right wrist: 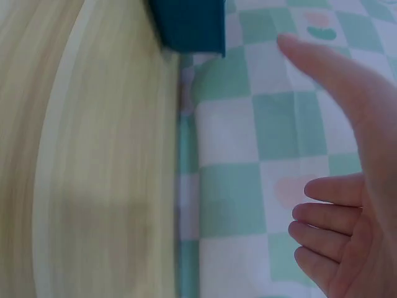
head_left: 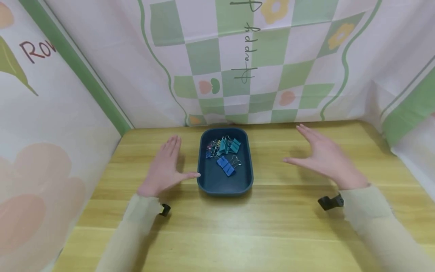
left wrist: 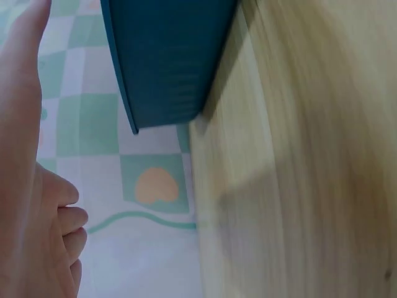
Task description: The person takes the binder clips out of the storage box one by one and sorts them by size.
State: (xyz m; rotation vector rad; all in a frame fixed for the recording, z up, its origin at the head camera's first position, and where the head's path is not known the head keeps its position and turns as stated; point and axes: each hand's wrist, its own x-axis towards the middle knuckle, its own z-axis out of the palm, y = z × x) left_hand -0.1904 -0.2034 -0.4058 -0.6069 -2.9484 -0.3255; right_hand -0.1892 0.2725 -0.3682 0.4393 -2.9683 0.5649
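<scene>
A dark blue tray [head_left: 224,187] stands near the back of the wooden table. Inside it, toward the back, lie teal binder clips [head_left: 229,146] and a cluster of small clips with silver handles, too small to count. Blue binder clips [head_left: 225,166] lie nearer the tray's middle. My left hand [head_left: 164,166] is just left of the tray, fingers straight and thumb stretched toward its rim; whether the thumb touches it I cannot tell. My right hand [head_left: 326,158] hovers farther off to the right, thumb and fingers spread, holding nothing.
The wooden table [head_left: 217,234] runs back to a checkered green and white curtain [head_left: 238,68]. Another patterned curtain [head_left: 51,124] borders the left side. A black wrist camera [head_left: 330,203] sits under the right sleeve, another wrist camera [head_left: 165,210] at the left.
</scene>
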